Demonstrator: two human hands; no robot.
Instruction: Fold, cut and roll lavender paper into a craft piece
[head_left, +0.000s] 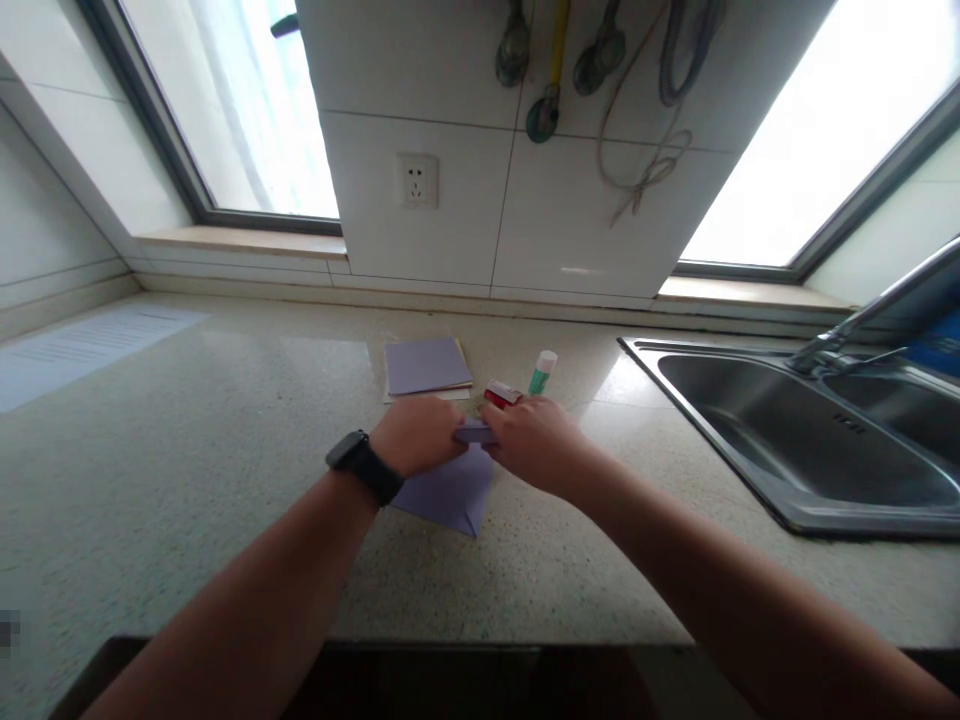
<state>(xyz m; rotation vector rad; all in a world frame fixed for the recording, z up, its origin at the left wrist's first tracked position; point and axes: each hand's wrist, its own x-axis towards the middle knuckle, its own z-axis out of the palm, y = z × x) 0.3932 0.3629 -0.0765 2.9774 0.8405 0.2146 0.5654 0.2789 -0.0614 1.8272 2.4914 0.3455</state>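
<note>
Between my two hands, over the middle of the countertop, is a small folded strip of purple paper. My left hand, with a black watch at the wrist, pinches its left end. The right end is gripped by the fingers of my right hand. Beneath them lies a larger purple sheet with a crease near its lower corner; my left hand hides part of it. Just beyond my right fingers are a small red-and-white box and a glue stick with a white cap and green label.
A stack of purple paper squares lies behind my left hand. Printed paper rests at the far left. On the right is a steel sink with a faucet. A tiled wall with a socket stands behind.
</note>
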